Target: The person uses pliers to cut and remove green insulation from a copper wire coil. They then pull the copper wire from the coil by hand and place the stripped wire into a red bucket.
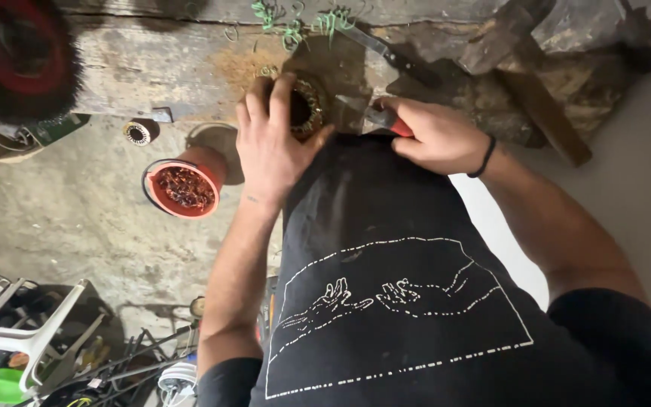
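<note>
My left hand (271,136) is wrapped over a round metal motor stator (307,109) with copper windings, pressing it onto the worn wooden workbench (152,64). My right hand (431,136), with a black band at the wrist, grips the red handles of a pair of pliers (374,114); the plier jaws point at the stator's right side. My black shirt with a white line drawing fills the lower middle of the view and hides the bench edge below the hands.
A red bucket (184,187) holding reddish-brown scraps stands on the concrete floor at left. A small round stator (137,133) lies nearby. A hammer (525,75), a knife (386,53) and green wire bits (295,26) lie on the bench. White plastic chair (32,332) at lower left.
</note>
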